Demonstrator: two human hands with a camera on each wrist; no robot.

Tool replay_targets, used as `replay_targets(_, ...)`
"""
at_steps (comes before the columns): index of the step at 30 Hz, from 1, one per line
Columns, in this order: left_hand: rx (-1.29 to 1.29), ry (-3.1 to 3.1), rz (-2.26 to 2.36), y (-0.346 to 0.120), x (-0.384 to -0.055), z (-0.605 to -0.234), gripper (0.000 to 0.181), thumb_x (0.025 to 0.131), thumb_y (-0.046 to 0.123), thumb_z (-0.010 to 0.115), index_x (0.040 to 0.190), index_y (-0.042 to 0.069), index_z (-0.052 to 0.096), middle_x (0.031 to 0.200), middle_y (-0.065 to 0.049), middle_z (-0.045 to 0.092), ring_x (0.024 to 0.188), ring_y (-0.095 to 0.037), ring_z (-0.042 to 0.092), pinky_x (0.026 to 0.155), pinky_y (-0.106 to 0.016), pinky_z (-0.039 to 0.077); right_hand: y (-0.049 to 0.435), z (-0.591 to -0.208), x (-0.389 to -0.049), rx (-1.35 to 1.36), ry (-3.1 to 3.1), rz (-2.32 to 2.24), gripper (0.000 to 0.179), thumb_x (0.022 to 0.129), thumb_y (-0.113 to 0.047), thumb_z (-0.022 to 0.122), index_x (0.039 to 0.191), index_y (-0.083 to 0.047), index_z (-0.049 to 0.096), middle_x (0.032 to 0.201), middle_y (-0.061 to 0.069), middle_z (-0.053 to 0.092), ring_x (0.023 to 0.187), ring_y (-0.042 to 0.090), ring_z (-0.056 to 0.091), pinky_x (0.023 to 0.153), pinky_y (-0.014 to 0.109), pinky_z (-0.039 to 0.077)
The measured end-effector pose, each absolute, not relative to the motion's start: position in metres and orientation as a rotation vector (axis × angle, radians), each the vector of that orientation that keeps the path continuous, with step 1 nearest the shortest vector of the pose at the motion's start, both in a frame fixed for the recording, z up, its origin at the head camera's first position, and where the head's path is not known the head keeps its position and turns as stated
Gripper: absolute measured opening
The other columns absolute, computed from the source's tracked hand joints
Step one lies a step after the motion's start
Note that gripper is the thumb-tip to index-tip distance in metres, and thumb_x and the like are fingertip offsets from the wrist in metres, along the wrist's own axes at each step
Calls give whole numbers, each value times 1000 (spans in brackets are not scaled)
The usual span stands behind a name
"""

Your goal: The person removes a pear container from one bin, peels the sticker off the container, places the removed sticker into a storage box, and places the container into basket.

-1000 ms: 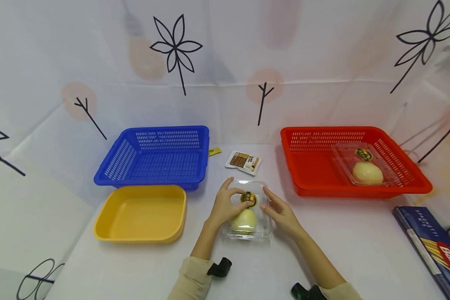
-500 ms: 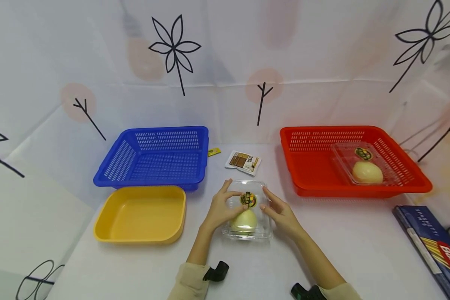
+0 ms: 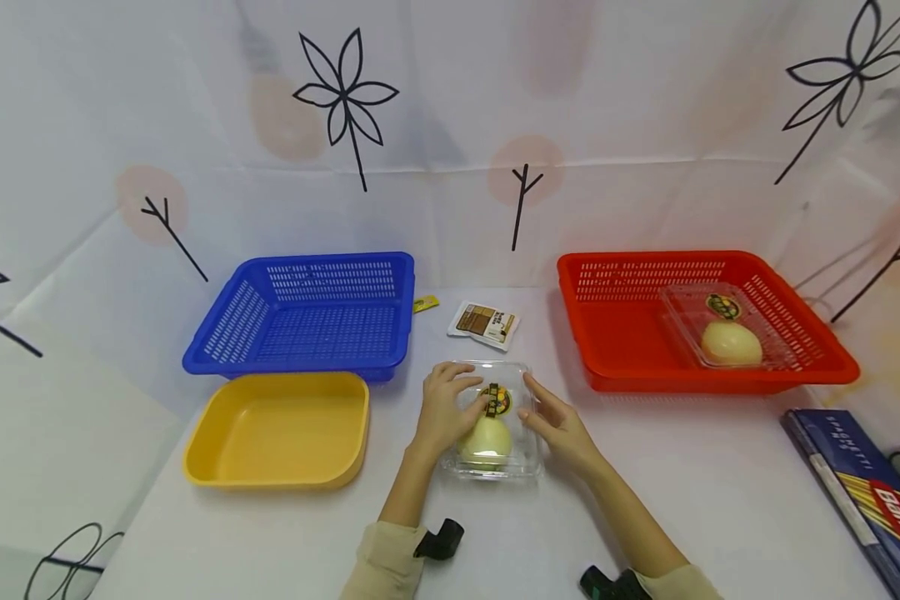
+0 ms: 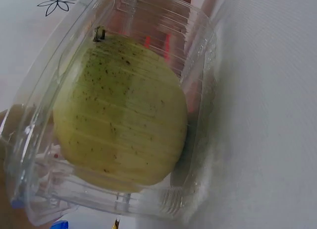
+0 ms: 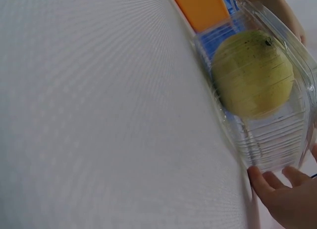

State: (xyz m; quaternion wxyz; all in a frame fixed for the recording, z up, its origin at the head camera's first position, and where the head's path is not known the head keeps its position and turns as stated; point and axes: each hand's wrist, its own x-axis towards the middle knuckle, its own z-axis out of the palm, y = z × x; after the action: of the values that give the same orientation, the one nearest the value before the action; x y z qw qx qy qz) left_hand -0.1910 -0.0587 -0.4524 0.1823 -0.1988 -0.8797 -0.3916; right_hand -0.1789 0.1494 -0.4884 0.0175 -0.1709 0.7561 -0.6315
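Note:
A clear plastic clamshell box [image 3: 521, 454] stands on the white cloth in front of the person. Inside lies a pale yellow-green fruit [image 4: 121, 115] with dark specks and a short stem stub. The lid carries a round black-and-yellow sticker [image 3: 500, 402]. My left hand [image 3: 444, 412] lies over the lid's left part, thumb at the sticker's edge and fingers bent near the far left corner. My right hand [image 3: 562, 427] holds the box's right side, thumb on the lid's edge; in the right wrist view its fingertips [image 5: 257, 177] touch the box's end wall.
A blue basket [image 3: 300, 365] and a yellow tray [image 3: 277, 482] are at left. The red basket [image 3: 630, 383] at right holds a similar boxed fruit [image 3: 731, 343]. Behind the clamshell lie a brown-and-white packet [image 3: 484, 325] and a yellow sachet [image 3: 425, 303]. A blue spaghetti pack [image 3: 862, 492] is far right.
My left hand's thumb has slid left across the sticker, and its fingers have bent more over the lid. My right hand and the box have stayed in place.

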Motion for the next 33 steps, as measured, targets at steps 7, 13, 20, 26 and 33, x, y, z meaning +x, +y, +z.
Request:
replay_targets(7,-663,-2646,-1133,-57,-196,-451,43,79,31,72,111,2,68,136,-19,49,135,-36,30,108,-57,22,150,-489,-179,-542,2337,-1960,59,92,-10,59,144,1,33,150,17,29,138,37,25,106,44,25)
replay_targets(13,-663,-2646,-1161,-58,-198,-452,36,77,30,75,104,5,71,135,-18,50,134,-35,33,107,-56,26,150,-489,-178,-537,2356,-1951,58,92,-10,59,143,1,34,150,18,30,137,38,25,106,46,24)
replay_targets(20,-570,-2577,-1214,-52,-202,-449,17,77,15,72,90,4,72,124,-20,56,123,-34,43,100,-58,29,150,-489,-178,-554,2321,-1984,59,91,-8,59,143,3,33,150,18,29,138,36,24,107,48,22)
replay_targets(26,-452,-2579,-1250,-46,-205,-448,6,78,11,72,80,5,72,119,-16,58,118,-30,45,96,-55,29,150,-489,-177,-537,2322,-1978,60,91,-9,59,144,2,33,150,18,29,138,36,23,107,48,23)
replay_targets(33,-421,-2572,-1287,-45,-208,-448,6,79,11,71,78,4,70,117,-15,59,116,-31,45,94,-53,29,149,-488,-177,-545,2307,-2003,60,91,-6,59,144,3,31,150,20,28,136,39,27,107,49,22)
